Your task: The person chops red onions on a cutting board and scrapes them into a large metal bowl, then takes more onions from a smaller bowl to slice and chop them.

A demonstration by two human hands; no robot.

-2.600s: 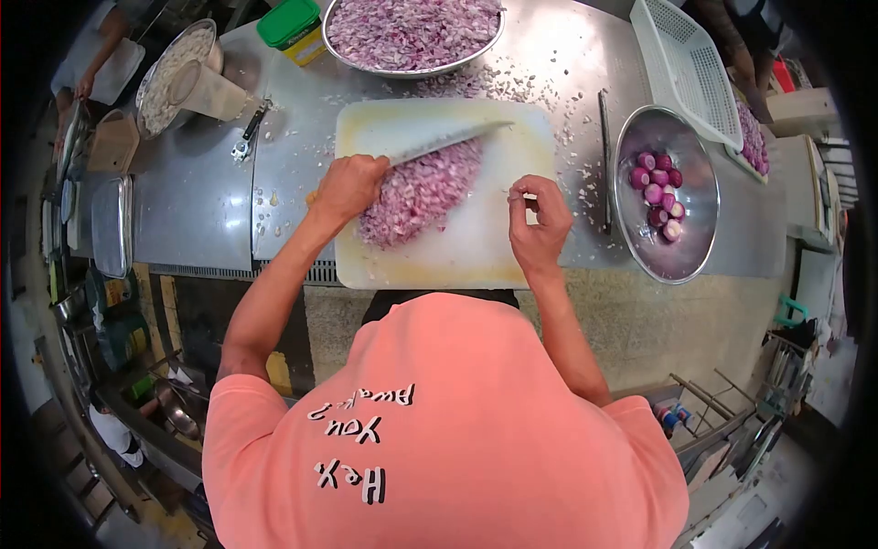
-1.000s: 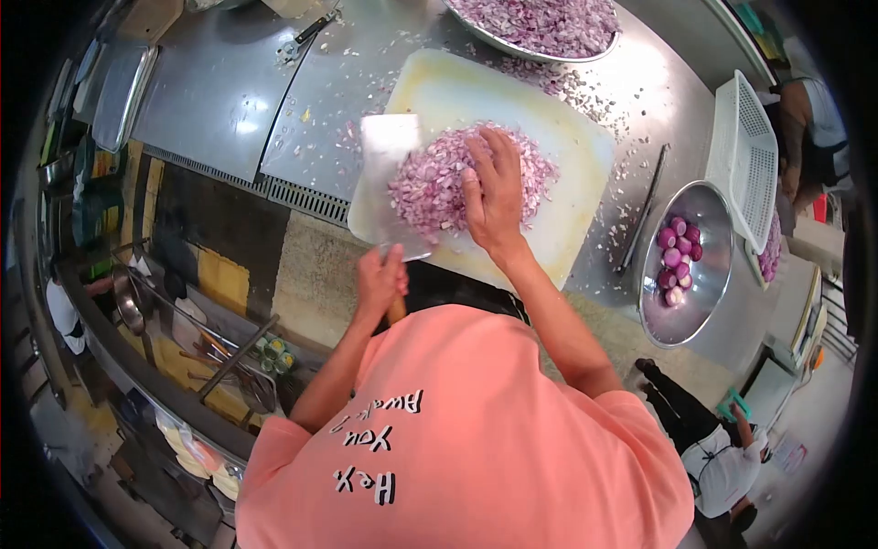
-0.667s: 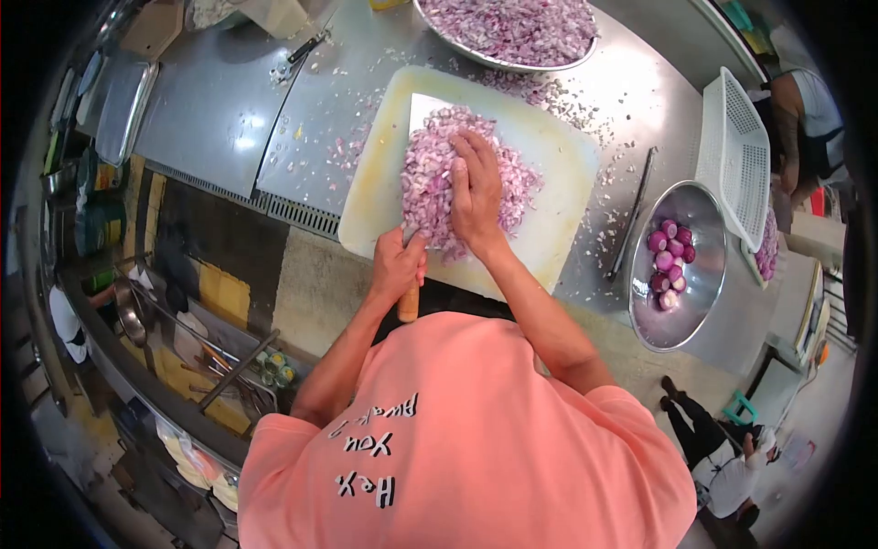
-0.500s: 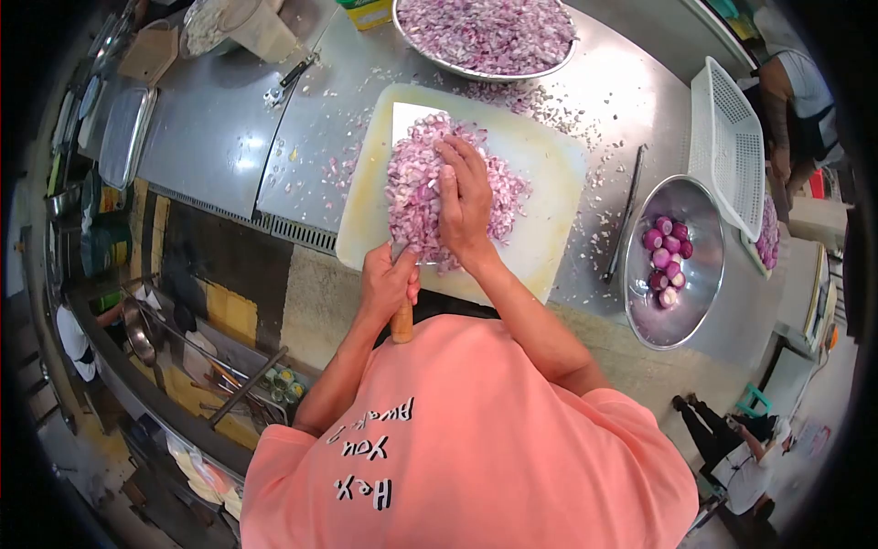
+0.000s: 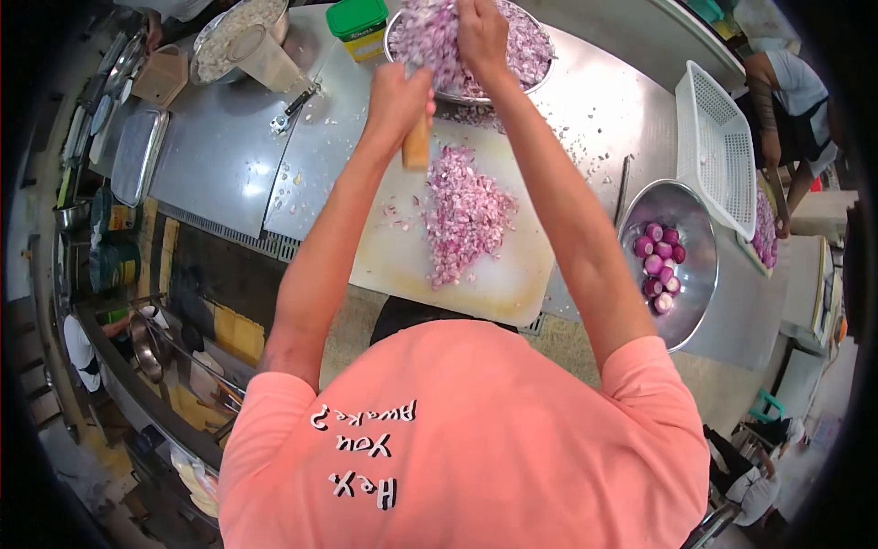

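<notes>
My left hand (image 5: pixel 398 102) is wrapped round the wooden handle of a broad-bladed kitchen knife (image 5: pixel 416 146), its blade mostly hidden under chopped red onion (image 5: pixel 428 41). Cupped against that heap is my right hand (image 5: pixel 482 41), holding the onion on the blade; some fingertips are out of sight. Both hands are over the near side of a metal bowl (image 5: pixel 549 71) full of chopped onion, and the lifted onion is blurred. A smaller pile of chopped onion (image 5: pixel 466 215) lies on the white cutting board (image 5: pixel 402 261) below my forearms.
To the right, a steel bowl (image 5: pixel 686 302) holds whole peeled red onions (image 5: pixel 660 261) beside a white plastic basket (image 5: pixel 722 156). A green-lidded yellow tub (image 5: pixel 359 32) and a peeler (image 5: pixel 297 105) are at left. Another person (image 5: pixel 786 101) works at the right.
Both hands have moved forward from the board to the bowl, carrying a heap of chopped onion on the knife. Part of the pile stays on the board.
</notes>
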